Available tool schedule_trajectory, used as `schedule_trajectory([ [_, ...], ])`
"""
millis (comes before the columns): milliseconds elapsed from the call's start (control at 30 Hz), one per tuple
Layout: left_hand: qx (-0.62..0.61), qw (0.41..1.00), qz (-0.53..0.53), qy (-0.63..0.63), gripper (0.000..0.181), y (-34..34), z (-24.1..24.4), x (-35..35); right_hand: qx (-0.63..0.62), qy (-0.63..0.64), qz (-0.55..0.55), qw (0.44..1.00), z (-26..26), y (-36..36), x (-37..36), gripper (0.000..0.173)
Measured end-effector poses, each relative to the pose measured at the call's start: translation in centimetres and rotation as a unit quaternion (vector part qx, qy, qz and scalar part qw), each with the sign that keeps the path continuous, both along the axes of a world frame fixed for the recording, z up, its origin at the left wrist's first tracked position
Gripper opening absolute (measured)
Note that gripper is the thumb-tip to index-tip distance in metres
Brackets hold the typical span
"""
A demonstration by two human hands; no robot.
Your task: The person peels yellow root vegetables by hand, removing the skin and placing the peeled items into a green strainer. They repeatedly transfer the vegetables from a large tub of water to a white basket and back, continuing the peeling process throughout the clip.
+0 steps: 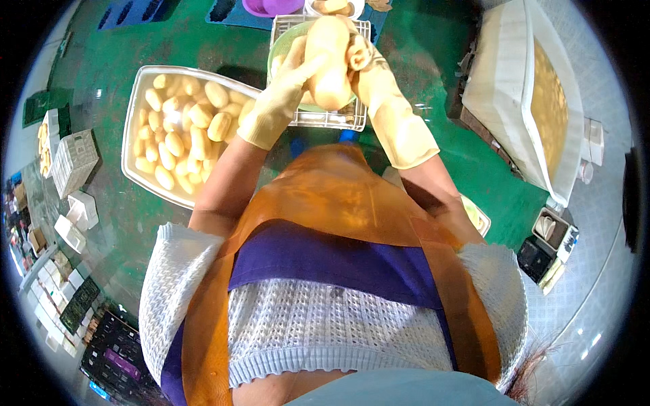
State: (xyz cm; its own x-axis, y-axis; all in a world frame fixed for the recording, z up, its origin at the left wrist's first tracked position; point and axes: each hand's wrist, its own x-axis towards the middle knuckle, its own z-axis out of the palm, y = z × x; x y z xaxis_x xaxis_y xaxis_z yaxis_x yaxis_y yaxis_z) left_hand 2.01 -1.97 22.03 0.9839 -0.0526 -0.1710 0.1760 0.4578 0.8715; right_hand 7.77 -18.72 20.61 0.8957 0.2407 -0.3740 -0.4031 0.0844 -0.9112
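Observation:
My left hand (pixel 284 94), in a pale yellow rubber glove, grips a large pale-yellow peeled potato (pixel 329 66), thumb laid across its near side. Against the potato's right side is my right hand (pixel 373 76), gloved alike, its fingers curled; whether it holds a small tool is hidden. Directly beneath is a light green basin (pixel 277 51) with pale pieces in it, on a white plastic crate (pixel 317 121). To the left, a white tub (pixel 133 101) holds many peeled potatoes (pixel 200 115) in liquid.
A tall white vat (pixel 500 76) with yellowish contents stands at right. Beyond the crate are a purple basin (pixel 274 6) and a white bowl (pixel 359 11). Grey crates (pixel 76 160) and white containers (pixel 71 233) sit far left. A bin (pixel 551 226) is at lower right. The green floor (pixel 203 45) looks wet.

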Motion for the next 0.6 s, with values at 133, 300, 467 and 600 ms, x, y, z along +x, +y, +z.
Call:
schedule_trajectory([
  [133,0.007,0.998,-0.060,0.008,0.077,1.1,-0.7,-0.2,-0.108,-0.222,0.101,0.964,6.1,0.1,-1.9,0.035],
  [300,0.323,0.935,-0.072,-0.129,0.082,0.5,1.8,0.5,-0.065,-0.341,0.134,0.928,7.4,0.2,-0.6,0.038],
  [467,0.416,0.866,-0.092,-0.263,0.058,-0.8,3.3,-0.5,-0.220,-0.257,0.225,0.914,3.8,-0.4,3.4,0.028],
  [600,0.348,0.912,-0.084,-0.198,0.056,-1.3,3.1,-0.9,-0.042,-0.073,0.207,0.975,3.4,-0.1,4.0,0.024],
])
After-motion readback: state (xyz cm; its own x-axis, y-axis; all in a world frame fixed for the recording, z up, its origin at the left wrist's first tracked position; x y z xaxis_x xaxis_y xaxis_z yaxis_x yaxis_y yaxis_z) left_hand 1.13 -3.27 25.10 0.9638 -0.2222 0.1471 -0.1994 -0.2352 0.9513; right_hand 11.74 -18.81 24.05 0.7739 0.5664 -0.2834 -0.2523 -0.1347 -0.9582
